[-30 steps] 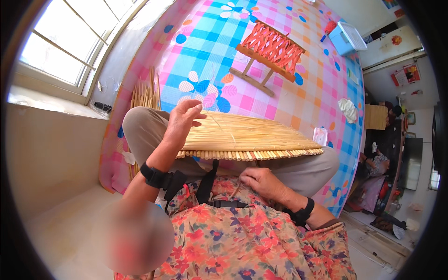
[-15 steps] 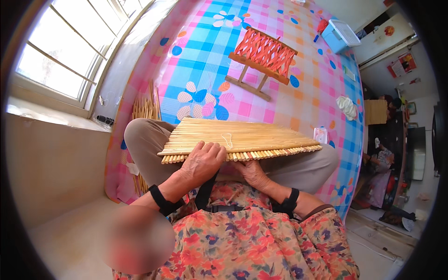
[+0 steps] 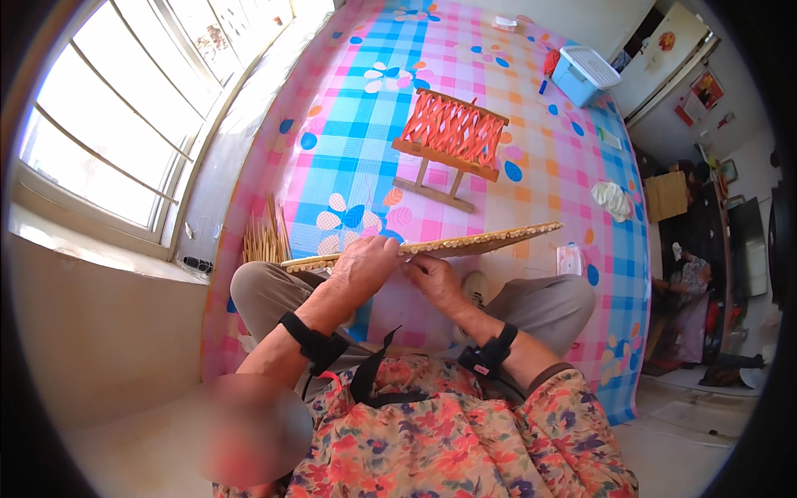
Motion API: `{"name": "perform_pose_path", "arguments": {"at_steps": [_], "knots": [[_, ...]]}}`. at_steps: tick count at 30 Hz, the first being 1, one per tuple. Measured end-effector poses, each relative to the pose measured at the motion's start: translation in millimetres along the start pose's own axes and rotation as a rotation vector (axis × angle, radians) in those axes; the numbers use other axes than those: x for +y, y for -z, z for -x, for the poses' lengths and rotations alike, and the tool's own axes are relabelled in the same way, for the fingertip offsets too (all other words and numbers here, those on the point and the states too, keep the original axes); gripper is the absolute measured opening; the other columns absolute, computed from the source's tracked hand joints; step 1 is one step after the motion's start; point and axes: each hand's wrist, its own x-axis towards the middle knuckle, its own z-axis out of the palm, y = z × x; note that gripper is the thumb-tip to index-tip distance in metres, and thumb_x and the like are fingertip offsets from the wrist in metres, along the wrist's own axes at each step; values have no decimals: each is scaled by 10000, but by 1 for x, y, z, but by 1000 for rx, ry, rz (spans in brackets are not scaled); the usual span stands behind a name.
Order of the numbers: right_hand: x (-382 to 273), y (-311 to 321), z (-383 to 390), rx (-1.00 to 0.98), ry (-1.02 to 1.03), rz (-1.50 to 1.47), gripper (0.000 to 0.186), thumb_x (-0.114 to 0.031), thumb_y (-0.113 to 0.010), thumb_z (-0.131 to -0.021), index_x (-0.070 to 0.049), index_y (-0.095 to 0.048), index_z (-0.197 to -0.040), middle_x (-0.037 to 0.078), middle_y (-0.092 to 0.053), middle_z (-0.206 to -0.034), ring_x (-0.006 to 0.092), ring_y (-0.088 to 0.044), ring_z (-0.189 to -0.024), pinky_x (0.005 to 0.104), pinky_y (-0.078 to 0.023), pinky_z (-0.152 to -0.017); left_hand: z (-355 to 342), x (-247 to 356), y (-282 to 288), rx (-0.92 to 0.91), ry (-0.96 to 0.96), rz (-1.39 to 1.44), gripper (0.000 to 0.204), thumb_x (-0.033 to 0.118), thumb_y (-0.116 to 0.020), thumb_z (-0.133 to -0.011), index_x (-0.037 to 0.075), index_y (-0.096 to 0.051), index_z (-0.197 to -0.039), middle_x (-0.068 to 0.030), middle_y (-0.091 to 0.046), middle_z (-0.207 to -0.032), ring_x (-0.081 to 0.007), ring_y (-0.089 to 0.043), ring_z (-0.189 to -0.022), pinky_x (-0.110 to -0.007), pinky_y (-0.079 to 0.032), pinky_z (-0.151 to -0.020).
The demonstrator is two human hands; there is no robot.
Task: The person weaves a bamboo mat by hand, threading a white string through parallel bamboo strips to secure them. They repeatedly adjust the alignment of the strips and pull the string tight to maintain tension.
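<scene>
A flat panel of straw-coloured reed sticks, laid side by side, is tilted up so that its near edge of round stick ends faces me. My left hand is closed over this edge, left of the middle, with the thumb and fingers holding the panel. Just to its right, my right hand is closed, its fingertips pinched together against the panel's lower edge. Whatever lies between those fingertips is too small to make out. Most of the panel's upper face is hidden by the tilt.
My bent knees flank the panel on a plaid floor mat. Loose sticks stand beside my left knee. Ahead is a wooden stool with red strapping. A blue lidded box, white cloth and small carton lie right.
The panel has tipped up from nearly flat to edge-on, its right end rising. Both hands have moved up and away from me with it, and the right fingertips now show at its edge.
</scene>
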Motion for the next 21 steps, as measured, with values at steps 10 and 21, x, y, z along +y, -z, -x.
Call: {"name": "perform_pose_path", "arguments": {"at_steps": [10, 21], "knots": [[-2, -9, -4, 121, 156, 71, 197, -214, -636, -933, -26, -694, -927, 140, -666, -759, 251, -649, -694, 370, -504, -675, -3, 3, -3, 93, -12, -71, 242, 277, -699, -871, 71, -573, -894, -103, -649, -814, -320, -660, -797, -467, -502, -700], [28, -7, 55, -249, 72, 339, 218, -216, -611, -931, -32, -678, -836, 167, -644, -771, 253, -652, -783, 362, -493, -720, -39, 1, 17, 35, 86, -57, 249, 288, -650, -921, 43, -617, -894, -139, -674, -823, -342, -674, -832, -476, -519, -730]]}}
